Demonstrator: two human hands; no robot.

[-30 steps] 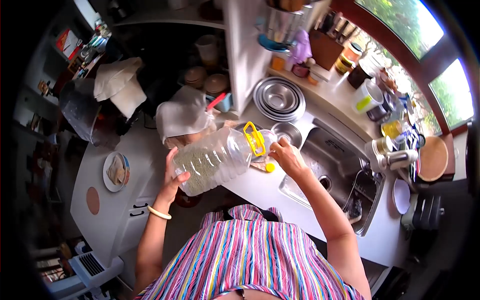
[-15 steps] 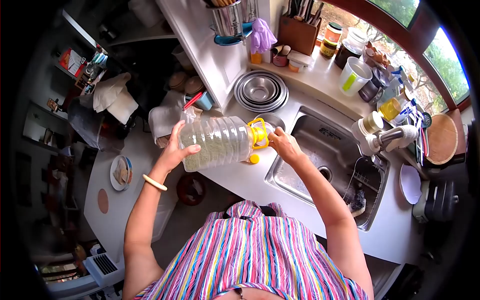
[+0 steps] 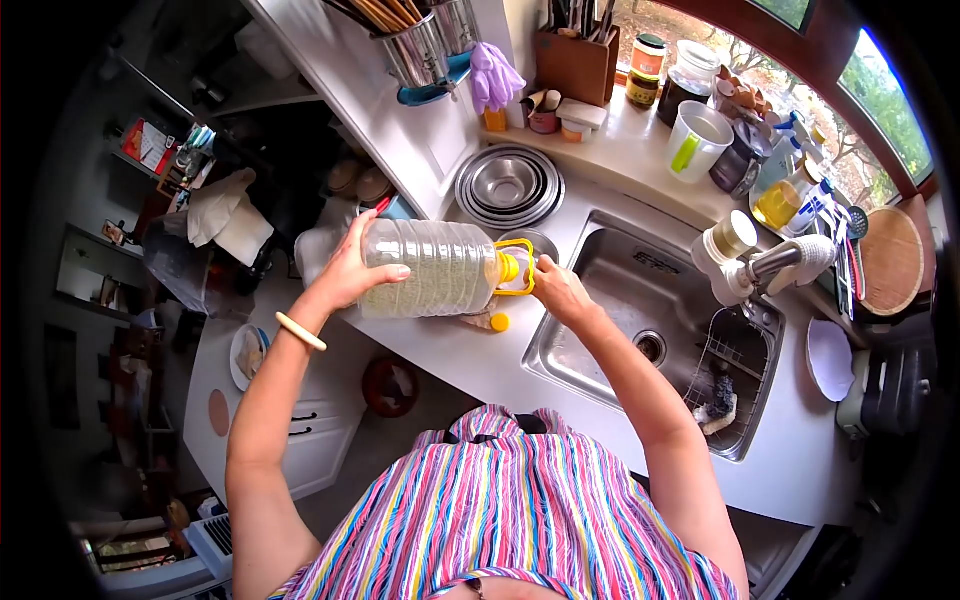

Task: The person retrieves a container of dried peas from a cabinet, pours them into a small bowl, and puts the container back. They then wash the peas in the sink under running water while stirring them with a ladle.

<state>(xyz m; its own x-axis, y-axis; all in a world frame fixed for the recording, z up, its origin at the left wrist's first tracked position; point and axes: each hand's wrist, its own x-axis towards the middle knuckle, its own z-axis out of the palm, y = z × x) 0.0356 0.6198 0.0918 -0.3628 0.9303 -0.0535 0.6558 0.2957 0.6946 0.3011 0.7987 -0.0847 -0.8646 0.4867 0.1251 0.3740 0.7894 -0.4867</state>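
Note:
A large clear plastic jug (image 3: pixel 430 268) with pale greenish grains inside lies nearly level in the air over the counter, its yellow neck and handle (image 3: pixel 516 266) pointing right. My left hand (image 3: pixel 352 272) grips the base end, thumb on the near side and fingers over the far side. Close to the jug's mouth, my right hand (image 3: pixel 562 292) is closed, fingertips beside the yellow handle. Something whitish shows at the mouth, but I cannot tell what my right fingers hold. Behind the mouth is a metal bowl (image 3: pixel 541 243), partly hidden. Below the neck sits a yellow cap (image 3: pixel 500 322).
The steel sink (image 3: pixel 625 290) with a wire rack (image 3: pixel 738 375) is to the right, under a white tap fixture (image 3: pixel 728 255). Nested metal bowls (image 3: pixel 508 187) stand behind the jug. A plastic pitcher (image 3: pixel 697 140) and jars line the sill. A plate (image 3: pixel 246 358) lies at left.
The jug's base end has risen, bringing the jug from base-low to about level, and grains lie along its length. My left hand moved up with it; my right hand stays by the mouth.

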